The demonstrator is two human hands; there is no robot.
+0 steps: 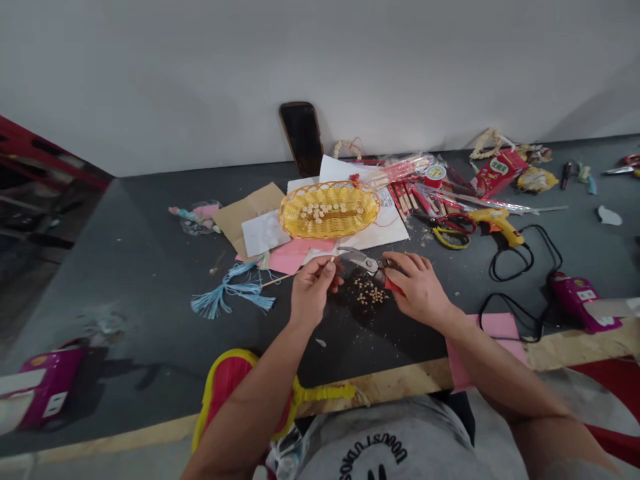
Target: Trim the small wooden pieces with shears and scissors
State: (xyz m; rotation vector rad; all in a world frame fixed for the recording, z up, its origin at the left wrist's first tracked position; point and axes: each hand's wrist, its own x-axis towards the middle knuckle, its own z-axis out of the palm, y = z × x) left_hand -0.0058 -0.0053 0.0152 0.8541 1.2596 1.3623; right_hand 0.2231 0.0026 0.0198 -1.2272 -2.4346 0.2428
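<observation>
Between the thumb and fingers of my left hand (313, 288) is a thin wooden stick (276, 281), its far end pointing left past the blue tassels (235, 290). My right hand (419, 285) is wrapped around the red handles of a pair of pruning shears (364, 261). The shears' blades reach left, close to the stick's tip by my left fingers; whether they touch cannot be made out. Below the blades, small cut pale pieces (370, 292) lie scattered on the dark table. Behind my hands stands a yellow woven basket (286, 225) with more small pale pieces in it.
A phone (303, 137) leans on the wall. Papers and a brown envelope (250, 208) lie under and beside the basket. To the right are red-handled scissors (457, 225), a yellow glue gun (497, 223) with its cord, and a red packet (500, 172). Purple clamp-like devices (583, 303) sit at both sides.
</observation>
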